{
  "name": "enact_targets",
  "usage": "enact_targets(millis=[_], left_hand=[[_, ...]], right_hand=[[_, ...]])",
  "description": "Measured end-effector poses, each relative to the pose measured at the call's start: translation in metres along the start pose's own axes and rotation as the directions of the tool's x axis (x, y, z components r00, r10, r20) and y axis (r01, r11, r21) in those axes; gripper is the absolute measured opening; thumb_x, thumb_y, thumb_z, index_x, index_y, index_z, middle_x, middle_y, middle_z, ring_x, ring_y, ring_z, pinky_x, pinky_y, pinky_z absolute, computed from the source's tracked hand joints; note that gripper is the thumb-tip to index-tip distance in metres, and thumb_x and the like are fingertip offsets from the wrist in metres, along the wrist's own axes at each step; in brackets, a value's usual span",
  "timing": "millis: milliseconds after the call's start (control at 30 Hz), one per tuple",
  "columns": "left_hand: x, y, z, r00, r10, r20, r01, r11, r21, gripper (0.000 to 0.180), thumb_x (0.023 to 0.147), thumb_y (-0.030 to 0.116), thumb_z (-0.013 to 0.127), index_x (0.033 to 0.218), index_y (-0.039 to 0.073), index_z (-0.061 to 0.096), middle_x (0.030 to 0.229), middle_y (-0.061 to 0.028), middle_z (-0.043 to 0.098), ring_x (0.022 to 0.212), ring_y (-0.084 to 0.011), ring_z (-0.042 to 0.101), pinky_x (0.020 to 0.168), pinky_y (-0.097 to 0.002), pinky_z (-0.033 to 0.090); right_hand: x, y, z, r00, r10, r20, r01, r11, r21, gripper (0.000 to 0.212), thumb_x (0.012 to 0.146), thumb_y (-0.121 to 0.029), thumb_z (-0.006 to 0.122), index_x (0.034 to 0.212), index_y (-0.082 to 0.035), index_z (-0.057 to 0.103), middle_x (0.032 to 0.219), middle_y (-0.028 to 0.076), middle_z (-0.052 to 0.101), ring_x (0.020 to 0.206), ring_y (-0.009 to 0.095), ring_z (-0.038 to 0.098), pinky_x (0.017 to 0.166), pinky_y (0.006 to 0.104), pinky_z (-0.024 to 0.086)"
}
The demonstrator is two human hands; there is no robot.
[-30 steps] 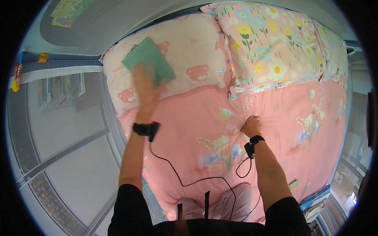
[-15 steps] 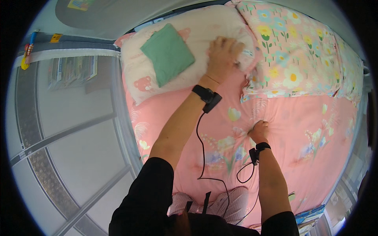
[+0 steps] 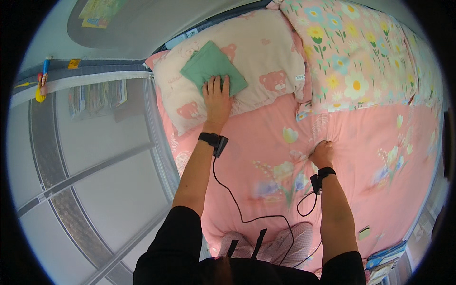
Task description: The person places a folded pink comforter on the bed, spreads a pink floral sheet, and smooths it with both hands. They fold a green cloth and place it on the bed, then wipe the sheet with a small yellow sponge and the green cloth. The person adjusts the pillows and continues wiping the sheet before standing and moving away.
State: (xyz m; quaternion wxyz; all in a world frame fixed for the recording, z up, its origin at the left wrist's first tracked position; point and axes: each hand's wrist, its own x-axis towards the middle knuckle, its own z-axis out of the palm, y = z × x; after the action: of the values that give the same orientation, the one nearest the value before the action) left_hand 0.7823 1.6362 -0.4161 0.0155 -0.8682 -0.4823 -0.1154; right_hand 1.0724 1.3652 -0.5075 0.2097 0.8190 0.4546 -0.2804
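My left hand [image 3: 216,99] lies flat, fingers spread, on the lower edge of a folded green cloth [image 3: 212,66]. The cloth rests on a cream pillow with bear prints [image 3: 266,57] at the head of the bed. My right hand [image 3: 322,153] is closed into a fist, pinching a fold of the pink flowered quilt [image 3: 370,142] near its middle. Both wrists carry black bands with a cable running back to my body.
A second pillow with a bright flower print [image 3: 351,52] lies to the right of the bear pillow. On the left a pale bed rail or net frame [image 3: 95,80] borders the mattress, with the floor beyond. Small objects sit near the lower right bed edge [image 3: 380,261].
My left hand swung from the right part of the bear pillow back to the green cloth and now presses on it. My right hand has kept its grip on the quilt.
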Motion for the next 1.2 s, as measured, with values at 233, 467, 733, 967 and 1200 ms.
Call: enact_targets(millis=[233,467,733,967,1200], left_hand=[[0.009,-0.007,-0.016,0.922,-0.365,0.132,0.357,0.664,-0.657,0.032,0.081,0.0,0.059,0.112,0.0,0.063,0.101,-0.0123,0.064,0.094,-0.0233,0.06,0.079,-0.037,0.049],[-0.182,0.117,-0.052,0.415,-0.22,0.883,0.802,-0.37,-0.47,0.028,0.09,0.008,0.05,0.117,0.0,0.056,0.106,-0.0042,0.059,0.094,-0.0151,0.057,0.081,-0.031,0.048],[-0.267,0.147,-0.005,0.709,0.146,0.69,0.328,0.798,-0.506,0.063,0.068,0.012,0.076,0.12,-0.001,0.045,0.112,-0.0216,0.048,0.109,-0.0416,0.047,0.091,-0.0492,0.041],[-0.293,0.154,0.0,0.574,0.338,0.746,-0.026,0.918,-0.396,0.056,0.066,0.009,0.076,0.11,0.003,0.043,0.112,-0.02,0.045,0.109,-0.0408,0.046,0.088,-0.0502,0.044],[-0.302,0.167,0.031,0.578,0.264,0.772,-0.129,0.964,-0.232,0.048,0.072,0.007,0.071,0.109,0.006,0.041,0.113,-0.0183,0.044,0.112,-0.0398,0.047,0.082,-0.0521,0.048]], right_hand=[[-0.001,0.002,0.006,0.998,0.028,-0.056,-0.023,0.995,0.097,0.057,0.067,-0.021,0.077,0.108,0.009,0.052,0.112,0.027,0.054,0.101,0.036,0.06,0.087,0.0365,0.053],[0.003,-0.001,0.012,0.995,0.025,-0.101,-0.025,1.0,0.006,0.026,0.087,-0.019,0.052,0.1,0.0,0.063,0.101,0.017,0.063,0.095,0.029,0.061,0.089,0.0417,0.046],[0.014,-0.016,0.009,0.986,0.107,-0.126,-0.097,0.992,0.079,0.029,0.084,-0.02,0.057,0.105,-0.002,0.068,0.109,0.017,0.063,0.1,0.025,0.06,0.079,0.0347,0.049],[0.018,-0.017,0.006,0.985,0.097,-0.144,-0.091,0.995,0.047,0.031,0.085,-0.022,0.059,0.108,-0.003,0.067,0.11,0.013,0.064,0.103,0.025,0.058,0.078,0.0334,0.048],[0.002,-0.009,0.004,0.981,0.008,-0.192,-0.004,1.0,0.018,0.036,0.079,-0.025,0.064,0.106,0.0,0.067,0.105,0.014,0.066,0.099,0.026,0.058,0.074,0.0341,0.049]])
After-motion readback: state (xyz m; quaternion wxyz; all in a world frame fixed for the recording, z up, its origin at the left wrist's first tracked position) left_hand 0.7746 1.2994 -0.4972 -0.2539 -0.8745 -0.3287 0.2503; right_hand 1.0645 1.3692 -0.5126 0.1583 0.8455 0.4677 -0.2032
